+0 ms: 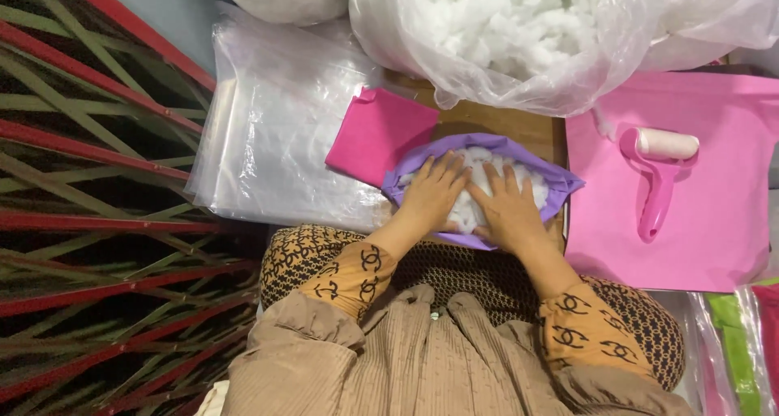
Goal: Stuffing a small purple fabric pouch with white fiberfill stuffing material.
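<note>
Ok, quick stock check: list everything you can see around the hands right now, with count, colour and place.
purple fabric cover: one, purple, centre, open with stuffing inside
white stuffing: one wad, white, inside the cover under both hands
magenta cloth: one, magenta, left of the cover
clear bag of stuffing: one, clear with white fill, top centre
stack of clear plastic bags: one stack, clear, left
pink sheet: one, pink, right
lint roller: one, pink handle, white roll, on the sheet
left hand: pressing the stuffing
right hand: pressing the stuffing
</note>
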